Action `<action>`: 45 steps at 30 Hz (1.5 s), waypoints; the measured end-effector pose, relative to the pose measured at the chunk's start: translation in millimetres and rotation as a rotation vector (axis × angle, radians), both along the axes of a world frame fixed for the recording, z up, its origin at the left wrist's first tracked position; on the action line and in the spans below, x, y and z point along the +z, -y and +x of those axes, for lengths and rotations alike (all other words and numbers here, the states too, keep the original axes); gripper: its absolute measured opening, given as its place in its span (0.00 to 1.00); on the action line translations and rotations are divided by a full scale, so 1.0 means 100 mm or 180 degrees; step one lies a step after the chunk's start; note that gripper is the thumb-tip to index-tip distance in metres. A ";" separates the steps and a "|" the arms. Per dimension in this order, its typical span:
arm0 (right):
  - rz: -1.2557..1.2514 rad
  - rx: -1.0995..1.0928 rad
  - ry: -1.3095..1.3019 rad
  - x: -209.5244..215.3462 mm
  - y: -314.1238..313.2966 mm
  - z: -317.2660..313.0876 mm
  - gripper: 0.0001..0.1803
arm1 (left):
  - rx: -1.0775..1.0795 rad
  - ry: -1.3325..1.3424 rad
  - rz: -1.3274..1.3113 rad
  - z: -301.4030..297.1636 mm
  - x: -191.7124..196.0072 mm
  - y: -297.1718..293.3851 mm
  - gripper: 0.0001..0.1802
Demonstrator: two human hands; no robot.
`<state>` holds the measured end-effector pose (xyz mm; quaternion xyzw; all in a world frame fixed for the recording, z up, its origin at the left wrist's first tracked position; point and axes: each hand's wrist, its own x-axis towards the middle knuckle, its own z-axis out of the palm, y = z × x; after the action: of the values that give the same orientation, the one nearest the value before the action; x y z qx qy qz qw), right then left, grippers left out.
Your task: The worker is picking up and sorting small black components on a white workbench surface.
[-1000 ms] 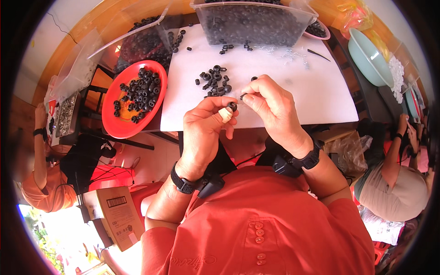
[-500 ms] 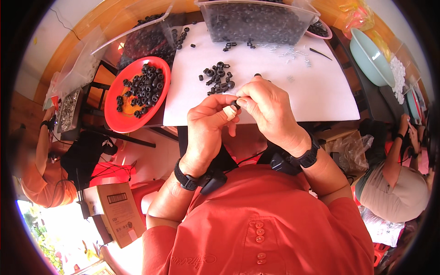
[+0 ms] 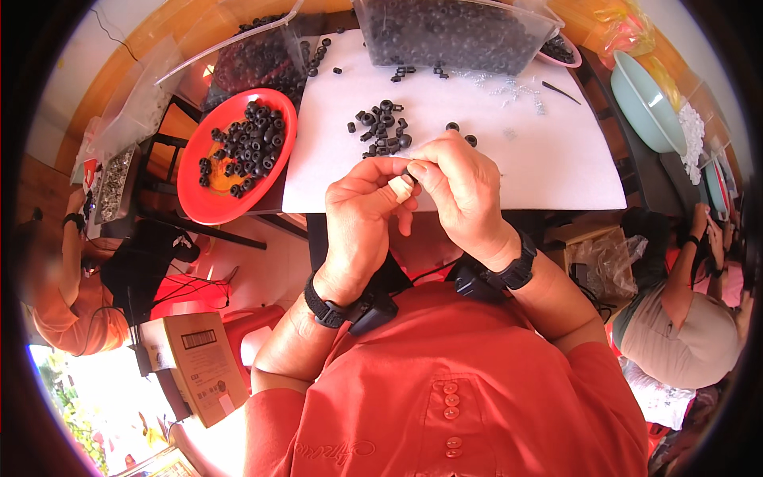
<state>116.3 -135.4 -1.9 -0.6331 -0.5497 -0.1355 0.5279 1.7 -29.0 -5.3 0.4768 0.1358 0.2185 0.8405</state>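
Both hands meet just over the near edge of the white tabletop (image 3: 548, 175). Pinched between thumb and fingers of my left hand (image 3: 358, 211) is a small black plastic part (image 3: 411, 170); that thumb wears a pale wrapping. My right hand (image 3: 465, 191) grips the same part from the other side, its thumb pressed against it. The fingers cover most of the part, so its shape is hard to make out. Beyond the hands lies a loose pile of black plastic parts (image 3: 383, 127), round and stubby. Two round black pieces (image 3: 470, 141) rest just past my right hand.
A clear bin (image 3: 453, 40) full of black parts stands at the back. A red plate (image 3: 193, 199) of black pieces is on the left. Tiny clear pieces (image 3: 509, 89) and a thin black tool (image 3: 561, 92) lie back right. A pale green basin (image 3: 648, 103) stands right. People sit at both sides.
My right fingers have closed further over the black part and shifted slightly, so the round pieces beyond that hand show more. The whole view has tilted a little.
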 end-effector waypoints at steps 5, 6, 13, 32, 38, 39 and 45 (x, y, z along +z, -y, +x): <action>0.0054 0.0151 -0.0947 -0.02 0.01 -0.14 0.03 | 0.0111 -0.0066 -0.0020 0.00 0.01 0.01 0.09; 0.0100 0.0102 -0.0933 -0.03 0.01 -0.15 0.02 | 0.0101 -0.0027 -0.0046 0.00 0.01 0.01 0.09; -0.0026 0.0235 -0.0643 0.01 0.10 -0.06 0.02 | 0.0012 -0.0030 -0.0113 -0.02 0.00 -0.01 0.09; -0.0279 -0.0033 0.0594 0.14 0.11 -0.02 0.10 | 0.0056 -0.0096 -0.0064 -0.03 0.00 0.01 0.08; -0.0476 -0.0119 0.0800 0.17 0.13 0.00 0.10 | 0.0120 -0.0238 0.0005 -0.02 0.01 0.05 0.07; -0.0474 -0.0124 0.0792 0.16 0.13 0.00 0.10 | 0.0155 -0.0302 0.0021 -0.02 0.02 0.05 0.07; -0.0406 -0.0218 0.0458 0.11 0.08 -0.07 0.09 | 0.0178 -0.0384 0.0040 -0.01 0.00 0.05 0.07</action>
<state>109.2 -143.4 9.5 -0.6724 -0.5717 -0.1633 0.4408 0.5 -33.7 -5.6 0.4904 0.1982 0.2137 0.8214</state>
